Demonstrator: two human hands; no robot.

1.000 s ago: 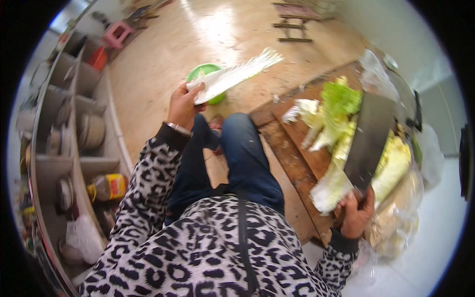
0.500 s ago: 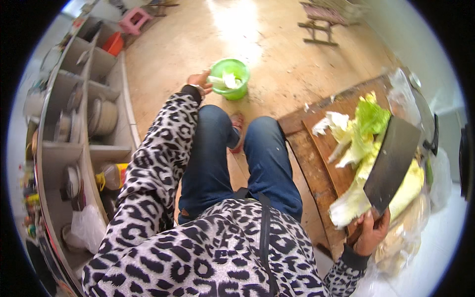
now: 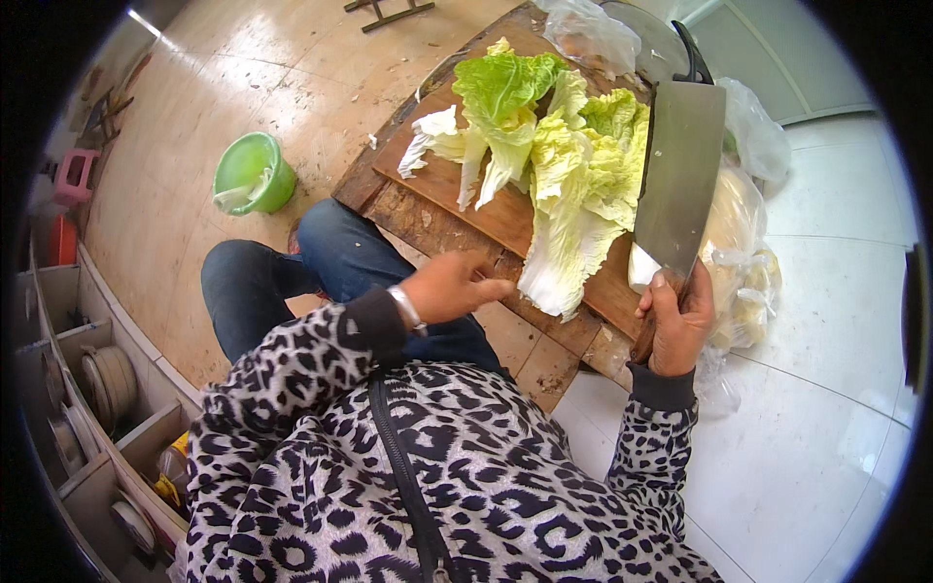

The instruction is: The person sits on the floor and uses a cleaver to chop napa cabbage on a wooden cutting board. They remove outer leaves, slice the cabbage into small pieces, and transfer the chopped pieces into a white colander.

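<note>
My right hand (image 3: 678, 316) is closed around the handle of a cleaver (image 3: 682, 170), its broad grey blade pointing away from me. A white piece of cabbage (image 3: 641, 267) shows beside the blade, mostly hidden behind it. My left hand (image 3: 452, 289) is empty, its fingers loosely bent and apart, just left of the white end of a cabbage leaf (image 3: 573, 233). More green and white leaves (image 3: 501, 107) lie farther off on a wooden cutting board (image 3: 607, 296), which rests on a worn wooden table (image 3: 423, 219).
A green bucket (image 3: 277, 185) with pale cabbage pieces stands on the tiled floor to the left. Clear plastic bags (image 3: 758, 126) and a bag of pale food (image 3: 734, 219) lie right of the board. Shelves with pots (image 3: 109, 384) line the lower left.
My left hand has come back from beside the bucket to the leaf on the board. The view has turned right. My right hand still grips the cleaver.
</note>
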